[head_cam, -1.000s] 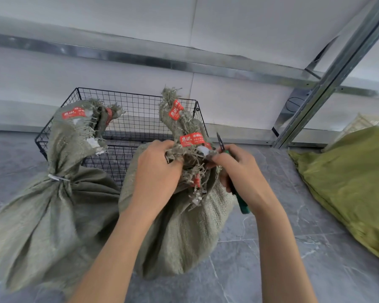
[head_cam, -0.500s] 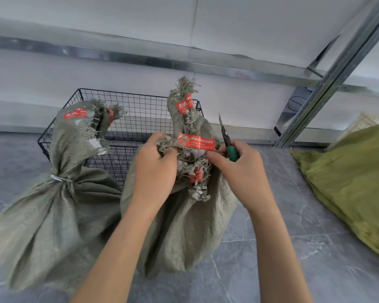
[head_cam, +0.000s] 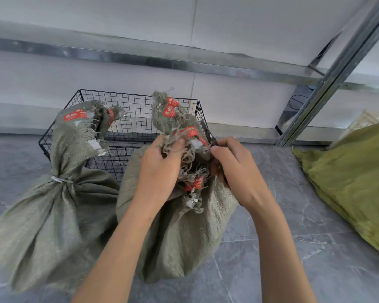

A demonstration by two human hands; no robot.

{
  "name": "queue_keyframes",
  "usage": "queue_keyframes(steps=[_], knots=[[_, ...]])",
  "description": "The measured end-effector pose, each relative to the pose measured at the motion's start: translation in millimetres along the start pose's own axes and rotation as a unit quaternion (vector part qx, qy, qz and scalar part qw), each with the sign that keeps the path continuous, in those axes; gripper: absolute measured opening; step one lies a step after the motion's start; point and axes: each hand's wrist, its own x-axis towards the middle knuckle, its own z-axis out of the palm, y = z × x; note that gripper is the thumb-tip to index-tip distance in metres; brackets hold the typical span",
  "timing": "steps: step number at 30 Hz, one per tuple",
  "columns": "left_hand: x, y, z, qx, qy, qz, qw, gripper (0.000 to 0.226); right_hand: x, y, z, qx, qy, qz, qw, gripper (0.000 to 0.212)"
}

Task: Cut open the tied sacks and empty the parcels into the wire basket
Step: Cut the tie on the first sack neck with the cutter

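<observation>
Fingers (head_cam: 173, 145) of left hand (head_cam: 160, 169) are curled tight into the frayed neck of the middle sack (head_cam: 179, 237), centre frame, bunching the loose weave.

Lower left: left sack (head_cam: 53, 215) stands on the floor (head_cam: 293, 259), neck cinched by a white tie (head_cam: 58, 179). Not cut yet.

Upper centre-left: wire basket (head_cam: 136, 106) sits behind both sacks.

Centre: middle sack is in front of the basket, touching the left sack. Its tie is hidden under hands and fringe, so I can't tell if it's cut.

Right of neck: right hand (head_cam: 234, 171) is wrapped round the cutters (head_cam: 209, 135), with only the black tips showing above the knuckles, just beside the neck.

Far right: yellow-green sack (head_cam: 354, 171) lies on the floor, well apart.

Handling, my read:
- Woven plastic cloth: soft, floppy, a bit slick, frays at the edges.
- Body bulges, so it's likely fairly heavy with a lumpy load that shifts.
- For cutting, hold the gathered neck just above the tie, where the cloth is stiffest.
- For emptying, grab the bottom corners and get the mouth over the basket rim. A neck grip alone will probably slip.
- Keep the blade tips on the tie, not in the cloth or parcels.
</observation>
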Motion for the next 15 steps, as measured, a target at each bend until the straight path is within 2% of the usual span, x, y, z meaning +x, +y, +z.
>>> queue_keyframes(steps=[1,9,15], knots=[[0,2,0,-0.010,0.003,-0.001,1.000,0.013,-1,-2,-2,0.004,-0.014,-0.006,1.000,0.017],[2,10,-6,-0.075,0.004,0.000,0.997,0.027,-6,-9,-11,-0.035,-0.102,-0.063,0.992,0.016],[5,7,-9,-0.092,-0.003,-0.005,0.996,0.028,-8,-12,-13,-0.075,-0.109,-0.061,0.989,0.019]])
